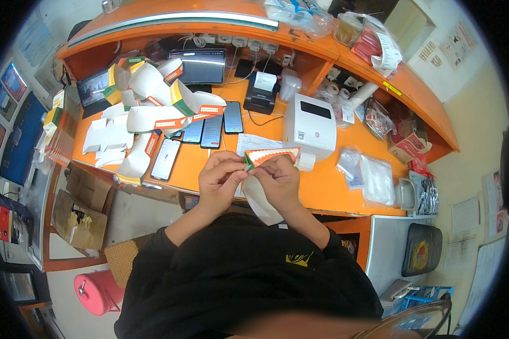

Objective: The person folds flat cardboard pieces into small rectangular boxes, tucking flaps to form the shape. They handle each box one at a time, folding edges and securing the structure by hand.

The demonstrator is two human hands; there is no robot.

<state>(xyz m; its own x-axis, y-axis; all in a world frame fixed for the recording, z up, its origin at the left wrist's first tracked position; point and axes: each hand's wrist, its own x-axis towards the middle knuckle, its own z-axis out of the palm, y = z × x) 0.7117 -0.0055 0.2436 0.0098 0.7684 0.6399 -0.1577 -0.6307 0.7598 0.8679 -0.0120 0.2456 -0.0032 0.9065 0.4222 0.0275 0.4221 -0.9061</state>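
Note:
Close in front of my body, a printed paper food box (pixel 260 198) is held up between both hands, near the front edge of the orange desk. Its outside is orange and green, its inside white. My left hand (pixel 223 176) pinches the box's green corner between thumb and fingers. From the other side, my right hand (pixel 278 179) grips the same box, its thumb near the left thumb at that corner. A white panel hangs down below the right hand. Left of my hands lies a pile of similar folded paper boxes (pixel 147 85), beside a white unfolded carton piece (pixel 110 135).
Several phones lie beside the pile, one being a white-screened phone (pixel 165 160). Behind my hands stand a black receipt printer (pixel 261 93) and a white label printer (pixel 310 125). Clear plastic bags (pixel 377 179) lie at right. A stack of flat cartons (pixel 59 133) rises at the left edge.

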